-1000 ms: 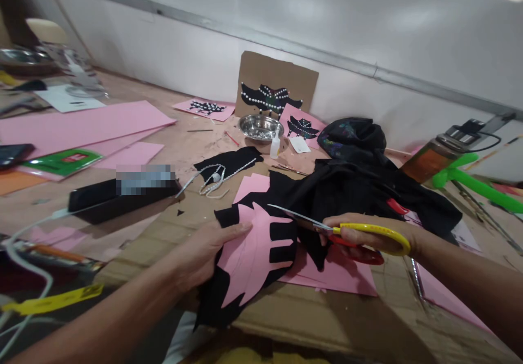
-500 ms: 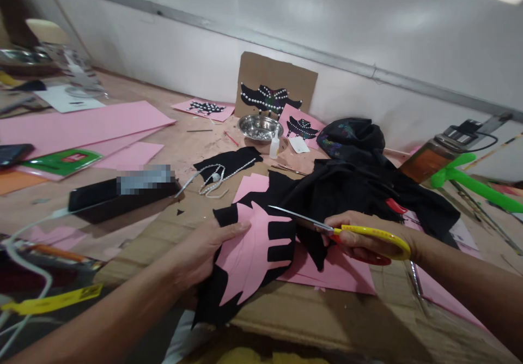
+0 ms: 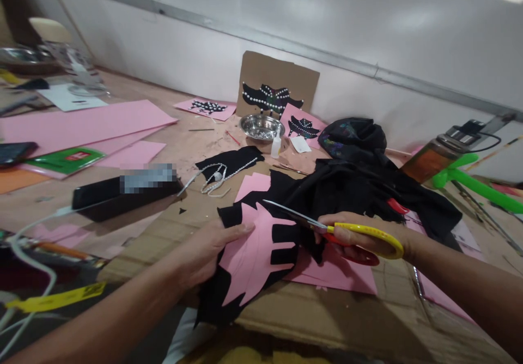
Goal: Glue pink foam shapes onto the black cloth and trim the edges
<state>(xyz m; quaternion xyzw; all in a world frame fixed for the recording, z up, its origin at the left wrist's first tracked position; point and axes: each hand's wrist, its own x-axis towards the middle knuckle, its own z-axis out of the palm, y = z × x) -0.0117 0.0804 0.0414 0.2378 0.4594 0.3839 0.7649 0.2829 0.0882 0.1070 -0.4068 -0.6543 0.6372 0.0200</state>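
Note:
My left hand (image 3: 212, 247) pinches a pink paper cutout (image 3: 255, 255) together with the black fabric (image 3: 218, 298) under it, thumb on top. The cutout has pointed ends and several narrow prongs on its right side. My right hand (image 3: 347, 238) is closed round scissors (image 3: 368, 238) with yellow and red handles. Their blades point left, beside the upper right edge of the cutout, over black fabric; whether they touch it I cannot tell. Under the work, pink sheets (image 3: 335, 271) lie on a cardboard sheet (image 3: 294, 312).
Behind stand a metal bowl (image 3: 261, 129), a small white glue bottle (image 3: 276, 145) and beaded black shapes on cardboard (image 3: 302, 72). A black box (image 3: 126, 195) and white cable (image 3: 30, 260) are at left. Black cloth (image 3: 368, 184), a jar (image 3: 427, 157) and a green balloon (image 3: 482, 189) lie right.
The scissors have shifted slightly left and up, closer to the cutout. My left hand still holds the cutout and fabric, and the whole view has moved slightly.

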